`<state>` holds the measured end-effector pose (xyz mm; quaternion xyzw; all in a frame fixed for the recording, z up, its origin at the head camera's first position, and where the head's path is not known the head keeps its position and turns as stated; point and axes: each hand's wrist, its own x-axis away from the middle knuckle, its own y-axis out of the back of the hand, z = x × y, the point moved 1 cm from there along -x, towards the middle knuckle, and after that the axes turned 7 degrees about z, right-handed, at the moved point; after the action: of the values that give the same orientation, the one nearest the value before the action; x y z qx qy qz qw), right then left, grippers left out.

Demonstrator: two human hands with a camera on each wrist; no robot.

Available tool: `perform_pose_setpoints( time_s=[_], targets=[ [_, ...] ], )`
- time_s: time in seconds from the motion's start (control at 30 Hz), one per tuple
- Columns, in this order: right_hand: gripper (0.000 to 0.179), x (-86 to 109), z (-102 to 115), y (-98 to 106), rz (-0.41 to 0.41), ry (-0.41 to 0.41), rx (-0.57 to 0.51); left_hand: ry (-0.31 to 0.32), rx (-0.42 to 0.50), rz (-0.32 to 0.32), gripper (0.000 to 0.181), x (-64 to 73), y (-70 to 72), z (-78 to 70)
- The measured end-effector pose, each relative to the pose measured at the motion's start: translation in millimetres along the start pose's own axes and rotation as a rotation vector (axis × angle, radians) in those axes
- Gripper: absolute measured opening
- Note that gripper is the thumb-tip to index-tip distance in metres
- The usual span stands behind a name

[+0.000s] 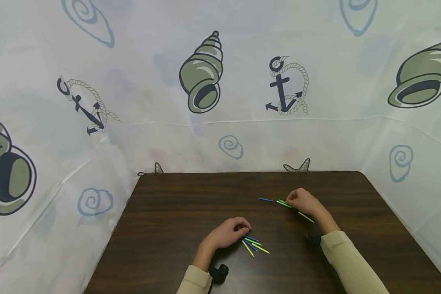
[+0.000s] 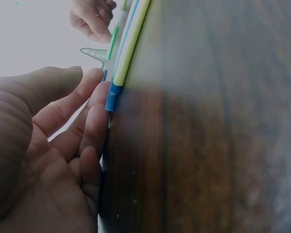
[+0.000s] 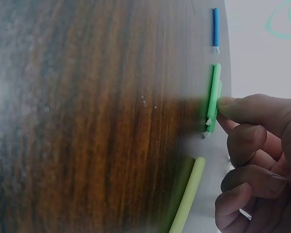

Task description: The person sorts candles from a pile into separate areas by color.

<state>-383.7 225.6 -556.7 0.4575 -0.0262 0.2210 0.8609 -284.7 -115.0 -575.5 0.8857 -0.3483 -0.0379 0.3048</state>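
In the head view, my left hand (image 1: 228, 233) rests on the table beside a fanned bunch of thin birthday candles, blue, green and yellow (image 1: 261, 248). Its fingers are loosely bent, fingertips close to the blue end of a candle (image 2: 111, 99) in the left wrist view. Farther back on the right, my right hand (image 1: 304, 201) pinches at one of two green candles (image 3: 214, 92) lying side by side, thumb tip against its edge. White wicks show at their ends. A blue candle (image 3: 216, 29) lies beyond them, and a yellow candle (image 3: 188, 194) lies nearer, under the hand.
A dark brown wooden table (image 1: 169, 212) carries everything. Behind and beside it hangs a white cloth (image 1: 143, 61) printed with shells and anchors. Black wrist devices sit by the left wrist (image 1: 219, 273) and the right wrist (image 1: 313, 239).
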Motion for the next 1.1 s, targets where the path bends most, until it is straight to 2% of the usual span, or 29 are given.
perform_pose_setpoints(
  time_s=[0.23, 0.53, 0.73, 0.97, 1.1],
  targets=[
    [0.021, 0.1, 0, -2, -0.006, -0.021, -0.007, -0.004, 0.017, 0.003, 0.020, -0.3, -0.3, 2.3],
    [0.020, 6.1, 6, -3, -0.067, 0.048, -0.022, -0.006, 0.016, 0.014, 0.019, -0.2, -0.3, 3.3],
    [0.021, 19.5, 20, -2, -0.117, 0.074, -0.085, -0.003, -0.001, 0.016, 0.020, -1.0, 3.5, -0.4],
    [0.022, 37.3, 38, -19, -0.123, 0.132, -0.139, 0.007, 0.058, 0.054, 0.019, 8.4, 9.7, 1.6],
    [0.021, 44.2, 44, -28, -0.085, 0.160, -0.143, 0.010, 0.069, 0.043, 0.018, 13.5, 12.2, 2.7]
  ],
)
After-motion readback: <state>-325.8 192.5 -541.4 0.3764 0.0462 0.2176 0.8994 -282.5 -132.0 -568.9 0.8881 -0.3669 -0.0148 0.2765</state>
